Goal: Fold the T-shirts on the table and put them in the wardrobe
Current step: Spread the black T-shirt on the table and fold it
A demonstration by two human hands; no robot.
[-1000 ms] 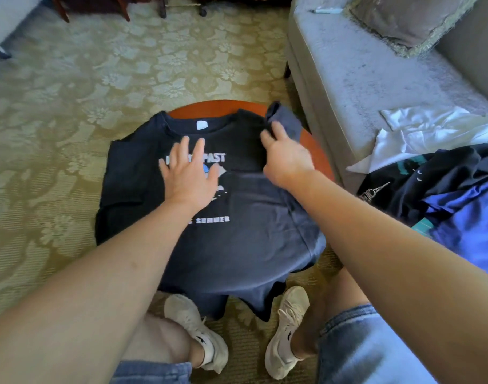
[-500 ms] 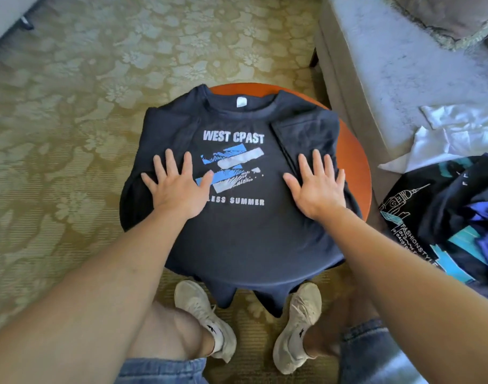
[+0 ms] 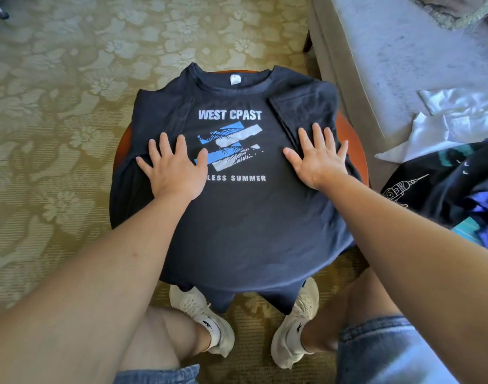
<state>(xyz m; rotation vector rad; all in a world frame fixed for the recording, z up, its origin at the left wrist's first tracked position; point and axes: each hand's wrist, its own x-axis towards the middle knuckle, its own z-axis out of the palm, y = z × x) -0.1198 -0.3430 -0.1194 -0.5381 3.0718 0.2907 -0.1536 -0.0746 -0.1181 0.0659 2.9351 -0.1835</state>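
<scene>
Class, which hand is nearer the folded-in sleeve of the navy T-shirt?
Right. The right hand lies flat, fingers on the folded-in sleeve; the left hand rests on the shirt's other side, beyond the print.

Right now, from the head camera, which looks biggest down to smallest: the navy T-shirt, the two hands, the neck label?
1. The T-shirt.
2. The left hand and right hand: alike, so tied.
3. The neck label, by far the smallest.

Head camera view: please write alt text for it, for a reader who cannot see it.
A person's left hand and right hand press flat on a navy T-shirt spread face up over a round table, one sleeve folded inward under the right hand. More shirts lie heaped on a grey sofa at right; white shoes stand on patterned carpet.
</scene>
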